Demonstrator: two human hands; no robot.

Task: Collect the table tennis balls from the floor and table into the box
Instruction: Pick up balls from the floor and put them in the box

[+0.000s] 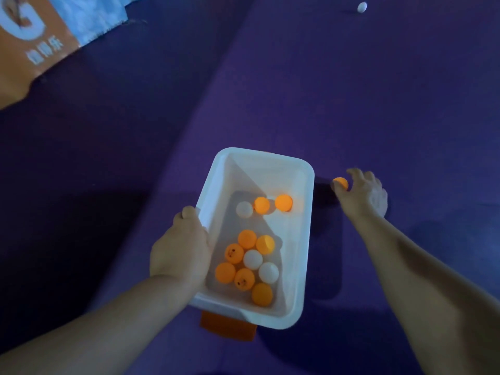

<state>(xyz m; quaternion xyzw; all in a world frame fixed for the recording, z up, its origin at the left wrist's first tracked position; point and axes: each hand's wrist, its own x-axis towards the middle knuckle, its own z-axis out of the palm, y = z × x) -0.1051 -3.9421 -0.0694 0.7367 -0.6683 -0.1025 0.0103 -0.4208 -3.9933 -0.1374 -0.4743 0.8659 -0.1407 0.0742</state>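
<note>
A white plastic box [303,228] with orange handles hangs above the purple floor, and my left hand [181,250] grips its left rim. Inside lie several orange and white table tennis balls [253,258], in a cluster near me and a smaller group farther away. To the right of the box, my right hand [362,196] reaches down to the floor, its fingers curled around an orange ball [340,182]. A single white ball [362,7] rests on the floor far off at the top right.
The purple floor [351,90] fills most of the view, darker in shadow on the left. An orange and white banner [32,41] with lettering stands at the top left corner.
</note>
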